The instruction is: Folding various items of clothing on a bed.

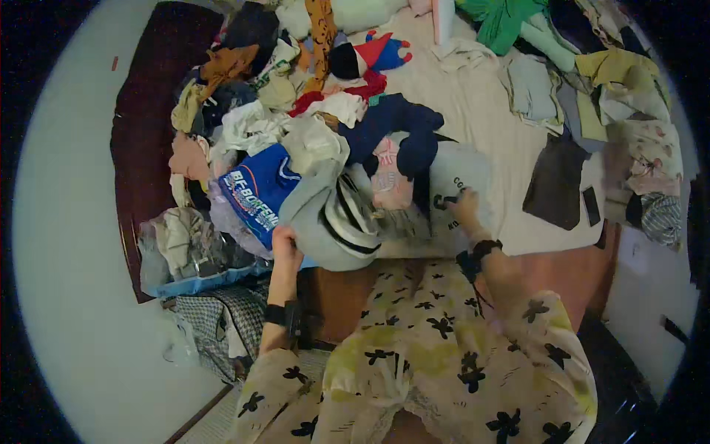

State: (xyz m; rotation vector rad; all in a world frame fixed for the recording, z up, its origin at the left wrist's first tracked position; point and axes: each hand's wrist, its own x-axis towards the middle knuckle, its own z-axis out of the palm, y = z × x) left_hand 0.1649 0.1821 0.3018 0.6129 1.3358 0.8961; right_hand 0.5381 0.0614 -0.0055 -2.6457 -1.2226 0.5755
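Observation:
My left hand [287, 242] grips the edge of a pale grey garment [319, 219] with black and white stripes, bunched at the front edge of the bed. My right hand [467, 210] is slightly blurred over a light grey garment [463, 166] bearing dark lettering. Its fingers touch the cloth near the print; whether they pinch it is unclear. Between my hands lies a pink knitted piece [392, 177], partly covered by a navy garment [396, 125]. Close to my left hand, a blue garment [252, 191] with white lettering rests on the pile.
A clothes heap [249, 125] covers the bed's left side. Folded clothes [535, 91] line the right, near a dark brown garment [556, 180] and a phone [591, 205]. A blue-rimmed container [194, 284] and a houndstooth bag [219, 324] stand at left.

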